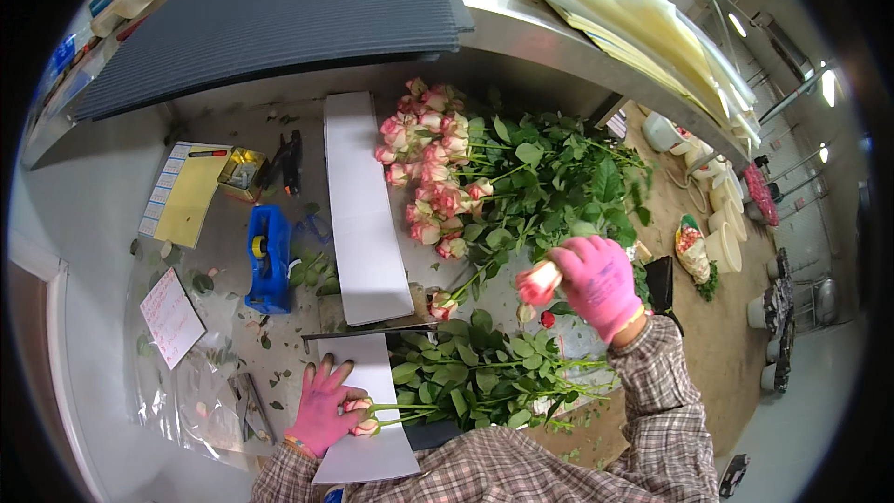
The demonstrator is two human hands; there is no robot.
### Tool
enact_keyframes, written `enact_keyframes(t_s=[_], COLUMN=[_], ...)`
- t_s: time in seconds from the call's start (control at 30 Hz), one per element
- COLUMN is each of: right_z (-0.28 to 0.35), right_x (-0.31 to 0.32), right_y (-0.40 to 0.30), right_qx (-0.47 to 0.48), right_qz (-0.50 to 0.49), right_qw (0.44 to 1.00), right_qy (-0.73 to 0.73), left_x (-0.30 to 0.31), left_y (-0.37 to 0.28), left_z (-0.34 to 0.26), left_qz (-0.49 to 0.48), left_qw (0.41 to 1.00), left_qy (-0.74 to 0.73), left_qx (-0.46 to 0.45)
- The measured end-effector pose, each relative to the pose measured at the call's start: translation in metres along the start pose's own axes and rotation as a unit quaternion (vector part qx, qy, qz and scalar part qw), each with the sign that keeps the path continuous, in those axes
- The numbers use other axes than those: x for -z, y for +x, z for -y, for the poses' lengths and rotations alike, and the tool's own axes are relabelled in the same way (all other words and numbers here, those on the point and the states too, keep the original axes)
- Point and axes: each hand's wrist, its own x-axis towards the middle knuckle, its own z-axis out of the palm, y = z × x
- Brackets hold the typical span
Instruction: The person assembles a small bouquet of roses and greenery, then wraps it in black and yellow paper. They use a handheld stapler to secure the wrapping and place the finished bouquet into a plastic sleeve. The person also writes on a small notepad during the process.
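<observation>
My left hand (326, 405), in a pink glove with darkened fingertips, lies spread over the lower white paper sheet (356, 363), its fingers touching two pink-and-white rose heads (363, 426). Their stems and leaves (482, 370) stretch to the right. My right hand (597, 283), also gloved in pink, is raised over the table and closed around a pink-and-white rose just below its bloom (538, 283). Beyond it lies a large pile of roses (433, 154) with leafy stems pointing right. One rose (442, 305) lies between the pile and the lower stems.
Left of a long white paper stack (363, 209) stand a blue tape dispenser (269, 258), a small tin (242, 173) and a handwritten note (172, 318). Dark corrugated sheets (293, 7) and plastic sleeves (628, 7) rest on the shelf above. Buckets (724, 248) stand on the floor at right.
</observation>
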Motion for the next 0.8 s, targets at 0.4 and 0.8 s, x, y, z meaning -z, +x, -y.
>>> enact_keyframes(t_s=[0.4, 0.8], right_z=[0.054, 0.007], right_x=[-0.132, 0.131], right_y=[-0.029, 0.038], right_qx=[0.116, -0.036], right_qz=[0.090, 0.053], right_qw=[0.979, 0.998], right_qy=[0.139, -0.002], left_x=[-0.003, 0.006], left_y=[0.006, 0.008], left_z=[0.000, -0.012], left_qz=[0.009, 0.011], left_qw=[1.000, 1.000], left_qy=[0.008, 0.004], left_qx=[-0.011, -0.011])
